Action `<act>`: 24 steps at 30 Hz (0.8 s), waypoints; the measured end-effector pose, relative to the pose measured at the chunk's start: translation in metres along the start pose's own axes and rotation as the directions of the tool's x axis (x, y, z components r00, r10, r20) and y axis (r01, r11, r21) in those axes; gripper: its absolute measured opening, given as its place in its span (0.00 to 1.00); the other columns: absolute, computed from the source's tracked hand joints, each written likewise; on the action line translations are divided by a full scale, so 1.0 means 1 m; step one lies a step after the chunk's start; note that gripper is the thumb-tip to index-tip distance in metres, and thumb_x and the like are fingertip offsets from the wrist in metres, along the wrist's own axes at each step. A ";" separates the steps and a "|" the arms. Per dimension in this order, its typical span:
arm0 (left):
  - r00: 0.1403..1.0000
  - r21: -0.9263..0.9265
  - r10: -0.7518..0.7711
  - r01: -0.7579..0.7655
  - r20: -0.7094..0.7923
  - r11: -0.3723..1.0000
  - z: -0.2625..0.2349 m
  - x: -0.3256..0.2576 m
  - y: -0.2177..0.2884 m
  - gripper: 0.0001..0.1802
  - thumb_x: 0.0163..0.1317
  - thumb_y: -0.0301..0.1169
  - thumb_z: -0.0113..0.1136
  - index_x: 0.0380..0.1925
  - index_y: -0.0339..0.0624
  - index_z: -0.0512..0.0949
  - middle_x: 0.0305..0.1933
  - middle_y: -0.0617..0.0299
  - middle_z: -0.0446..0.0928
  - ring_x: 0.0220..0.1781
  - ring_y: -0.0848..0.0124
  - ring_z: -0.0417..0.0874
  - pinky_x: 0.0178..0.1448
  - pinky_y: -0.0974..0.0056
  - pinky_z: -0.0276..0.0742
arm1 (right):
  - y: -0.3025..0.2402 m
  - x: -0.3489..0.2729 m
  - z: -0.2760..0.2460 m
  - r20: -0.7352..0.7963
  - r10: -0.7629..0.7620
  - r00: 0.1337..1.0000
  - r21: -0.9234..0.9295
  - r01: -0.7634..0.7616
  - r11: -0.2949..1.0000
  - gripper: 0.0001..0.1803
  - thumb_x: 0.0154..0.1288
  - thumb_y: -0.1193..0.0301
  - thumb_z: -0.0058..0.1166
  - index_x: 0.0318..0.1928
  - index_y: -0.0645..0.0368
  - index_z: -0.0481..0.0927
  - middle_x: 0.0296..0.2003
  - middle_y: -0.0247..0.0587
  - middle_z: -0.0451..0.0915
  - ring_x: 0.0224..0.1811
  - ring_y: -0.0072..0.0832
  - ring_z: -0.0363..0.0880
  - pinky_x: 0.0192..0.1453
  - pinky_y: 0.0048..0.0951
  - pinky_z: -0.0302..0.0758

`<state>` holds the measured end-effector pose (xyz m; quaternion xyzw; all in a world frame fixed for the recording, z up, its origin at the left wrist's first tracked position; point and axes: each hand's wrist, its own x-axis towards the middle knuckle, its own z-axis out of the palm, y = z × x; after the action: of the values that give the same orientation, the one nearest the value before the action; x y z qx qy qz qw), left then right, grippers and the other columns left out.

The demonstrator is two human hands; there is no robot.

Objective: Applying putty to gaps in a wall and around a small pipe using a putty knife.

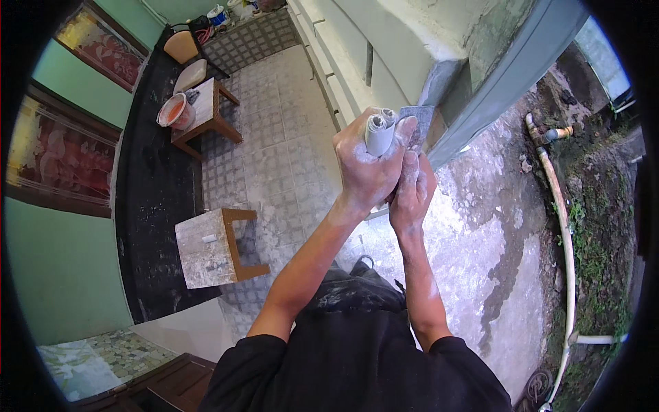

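Observation:
Both hands are together in front of me, dusted with white powder, beside the corner of a pale wall [412, 51]. My left hand [364, 168] is closed around a roll of whitish sandpaper [378, 137], whose coiled ends point up. Between the left thumb and my right hand [414, 192] is a flat grey piece of sandpaper [420, 122], its upper end sticking up near the wall corner. The right fingers are bent and closed at its lower part. The palms and some fingers are hidden.
At left stand a dusty wooden stool [202, 254] with a small white piece on it and a low table [206, 103] bearing an orange-lined bucket [176, 112]. A chair [182, 48] is beyond. Along the right runs a white pipe [564, 233] by a mossy bank.

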<state>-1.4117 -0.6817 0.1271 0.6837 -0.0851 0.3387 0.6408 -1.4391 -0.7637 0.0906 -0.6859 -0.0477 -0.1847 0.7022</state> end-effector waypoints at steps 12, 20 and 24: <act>0.995 0.029 0.102 -0.103 0.016 0.994 0.000 -0.002 -0.005 0.09 0.57 0.26 0.71 0.27 0.36 0.78 0.22 0.66 0.78 0.26 0.81 0.76 0.29 0.71 0.72 | 0.010 -0.004 -0.001 0.024 0.046 0.999 0.016 -0.046 0.999 0.20 0.79 0.61 0.39 0.39 0.65 0.76 0.25 0.30 0.73 0.26 0.15 0.64 0.29 0.23 0.62; 0.981 0.023 0.194 -0.194 -0.017 0.981 0.004 0.005 -0.003 0.11 0.54 0.22 0.70 0.22 0.36 0.74 0.18 0.61 0.71 0.19 0.77 0.70 0.24 0.67 0.68 | 0.007 -0.002 -0.003 0.003 0.006 1.000 0.005 -0.006 1.000 0.21 0.76 0.60 0.42 0.39 0.68 0.78 0.16 0.35 0.70 0.19 0.18 0.65 0.23 0.29 0.62; 0.980 0.011 0.198 -0.197 -0.020 0.980 0.002 0.006 -0.004 0.12 0.53 0.21 0.70 0.21 0.36 0.74 0.18 0.62 0.71 0.19 0.77 0.70 0.23 0.68 0.68 | 0.006 -0.002 0.000 -0.011 -0.030 0.999 0.000 0.030 1.000 0.21 0.76 0.60 0.42 0.40 0.68 0.78 0.15 0.33 0.70 0.18 0.18 0.65 0.21 0.28 0.62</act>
<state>-1.4043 -0.6811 0.1270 0.6712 -0.1444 0.4080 0.6018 -1.4386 -0.7633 0.0843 -0.6839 -0.0543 -0.1991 0.6998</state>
